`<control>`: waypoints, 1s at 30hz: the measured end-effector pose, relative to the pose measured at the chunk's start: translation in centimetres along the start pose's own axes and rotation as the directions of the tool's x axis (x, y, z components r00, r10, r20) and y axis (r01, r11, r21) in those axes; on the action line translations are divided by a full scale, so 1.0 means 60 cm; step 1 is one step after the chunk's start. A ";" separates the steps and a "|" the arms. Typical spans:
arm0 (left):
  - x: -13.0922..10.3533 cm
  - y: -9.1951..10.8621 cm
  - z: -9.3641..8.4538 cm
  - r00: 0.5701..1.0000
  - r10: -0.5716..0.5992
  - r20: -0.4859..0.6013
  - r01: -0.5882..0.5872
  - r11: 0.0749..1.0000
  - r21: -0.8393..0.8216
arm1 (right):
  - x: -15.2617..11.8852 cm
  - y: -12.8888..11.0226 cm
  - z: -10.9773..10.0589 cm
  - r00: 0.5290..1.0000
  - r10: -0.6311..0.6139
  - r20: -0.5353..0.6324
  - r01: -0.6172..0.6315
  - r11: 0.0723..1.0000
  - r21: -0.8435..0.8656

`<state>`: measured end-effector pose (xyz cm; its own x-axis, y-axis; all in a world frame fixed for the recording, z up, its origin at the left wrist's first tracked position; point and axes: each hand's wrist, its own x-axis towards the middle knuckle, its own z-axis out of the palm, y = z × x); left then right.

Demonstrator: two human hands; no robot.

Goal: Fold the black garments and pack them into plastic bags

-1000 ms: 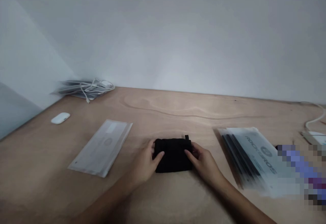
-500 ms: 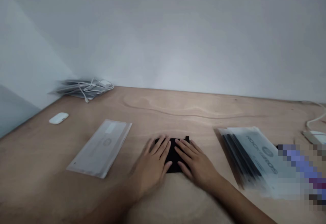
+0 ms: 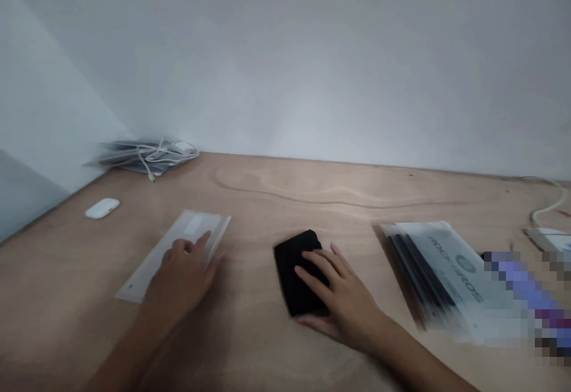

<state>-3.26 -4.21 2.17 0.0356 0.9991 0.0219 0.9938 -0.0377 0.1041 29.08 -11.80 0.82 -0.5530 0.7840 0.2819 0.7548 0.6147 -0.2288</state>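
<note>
A flat black folded piece, seemingly cloth [image 3: 292, 270], lies tilted on the wooden table in front of me. My right hand [image 3: 345, 297] grips its right side, fingers across the top and thumb at the near edge. To the left, my left hand [image 3: 181, 282] is over a frosted plastic bag [image 3: 149, 267] with a faint print and a pale label. The thumb and index finger of that hand are apart, the other fingers bent, and nothing shows between them. Whether it touches the bag I cannot tell.
On the right lies a stack of printed frosted bags [image 3: 446, 267] with dark contents, beside a pixelated patch. A white earbud case [image 3: 102, 208] is at the left. Grey packets [image 3: 120, 157] with a white charging cable [image 3: 167, 151] lie in the back corner by the wall.
My left hand has left the black piece and moved left over the frosted bag. The black piece has turned askew under my right hand, which has shifted its grip to the near edge.
</note>
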 end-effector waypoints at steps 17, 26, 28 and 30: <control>0.001 0.096 0.014 0.912 0.371 0.176 -0.272 0.866 -0.419 | -0.028 0.043 0.007 0.991 0.066 0.117 -0.064 0.998 -0.022; -0.023 0.182 0.039 0.762 0.647 -0.030 -0.557 0.631 -0.540 | -0.018 0.056 0.022 0.988 0.049 0.146 -0.048 0.999 -0.014; -0.020 0.166 0.042 0.721 0.683 -0.117 -0.650 0.608 -0.455 | -0.019 0.053 0.030 0.990 0.058 0.132 -0.057 0.998 -0.012; -0.019 0.154 0.046 0.678 0.714 -0.177 -0.717 0.588 -0.375 | -0.019 0.050 0.034 0.992 0.076 0.100 -0.077 0.997 0.013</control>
<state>6.15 -5.67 0.36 0.7148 0.6471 0.2651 0.5195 -0.7452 0.4181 31.28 -10.68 -2.07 -0.5266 0.8330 0.1696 0.7908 0.5532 -0.2618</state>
